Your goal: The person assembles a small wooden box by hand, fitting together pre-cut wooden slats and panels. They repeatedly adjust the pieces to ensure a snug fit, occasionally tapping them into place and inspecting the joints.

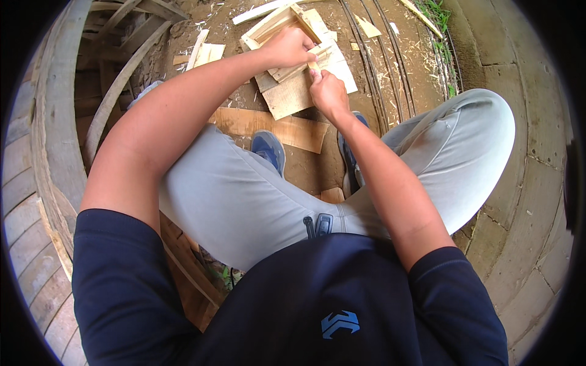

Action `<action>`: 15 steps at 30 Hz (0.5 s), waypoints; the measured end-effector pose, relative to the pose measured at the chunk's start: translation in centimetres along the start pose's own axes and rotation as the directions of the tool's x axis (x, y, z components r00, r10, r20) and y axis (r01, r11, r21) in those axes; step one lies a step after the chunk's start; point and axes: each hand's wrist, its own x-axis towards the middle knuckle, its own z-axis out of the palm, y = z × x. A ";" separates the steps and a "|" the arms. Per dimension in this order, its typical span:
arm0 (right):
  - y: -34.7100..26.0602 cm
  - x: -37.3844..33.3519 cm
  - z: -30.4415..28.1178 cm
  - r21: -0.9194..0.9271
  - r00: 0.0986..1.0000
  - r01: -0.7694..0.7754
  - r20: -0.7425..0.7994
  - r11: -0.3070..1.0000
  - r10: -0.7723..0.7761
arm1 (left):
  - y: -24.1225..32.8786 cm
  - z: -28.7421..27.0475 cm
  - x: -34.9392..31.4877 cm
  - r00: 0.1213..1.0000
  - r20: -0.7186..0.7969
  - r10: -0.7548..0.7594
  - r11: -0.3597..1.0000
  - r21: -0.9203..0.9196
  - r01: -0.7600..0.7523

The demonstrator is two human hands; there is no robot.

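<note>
Nearest the camera is my dark shirt (287,287), with a blue emblem (340,324) on the chest; just above its hem a small device (324,224) sits at my waist; my grey trousers (226,195) spread to both sides, knees apart, with blue shoes (268,149) on the ground between them.

Both arms reach forward to the box (264,25), an open wooden frame near the top of the view; it rests tilted on a pale board (287,97). My left hand (290,46) lies over the box's right side, back upward, fingers bent; the knuckles hide what is under them, so I cannot tell whether they clasp the box, the stick or both; my right hand (328,94) is clenched around a short, pale stick (314,64), thumb laid along it; the stick's far end is right by my left thumb, at the box's near right corner.

Nearer my feet, a brown plank (278,129) lies across the dirt; dark rods (369,67) run along the ground to the right of the board, among scattered shavings; curved slats (113,91) stand at my left, paving (525,122) at my right.
</note>
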 end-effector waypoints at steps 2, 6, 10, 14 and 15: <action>-0.1 -0.3 -0.2 -0.016 1.000 0.008 -0.014 1.000 -0.008 | 0.2 0.0 0.0 1.000 -0.014 -0.013 1.000 -0.004 0.013; -0.4 -0.7 -0.4 -0.091 0.999 0.026 -0.044 0.996 -0.030 | 0.0 0.0 0.1 1.000 -0.003 0.000 1.000 0.004 0.000; -0.4 -1.1 -0.1 -0.143 0.995 0.038 -0.085 0.989 -0.050 | -0.2 0.1 -0.1 0.999 -0.031 0.035 0.999 0.009 -0.034; -0.3 -1.0 0.0 -0.191 0.990 0.064 -0.111 0.980 -0.086 | 0.0 0.2 -0.5 0.994 -0.099 0.041 0.999 -0.016 -0.043; -0.2 -0.9 0.1 -0.201 0.988 0.077 -0.119 0.976 -0.102 | 0.1 0.1 -0.5 0.996 -0.083 0.027 0.999 -0.018 -0.028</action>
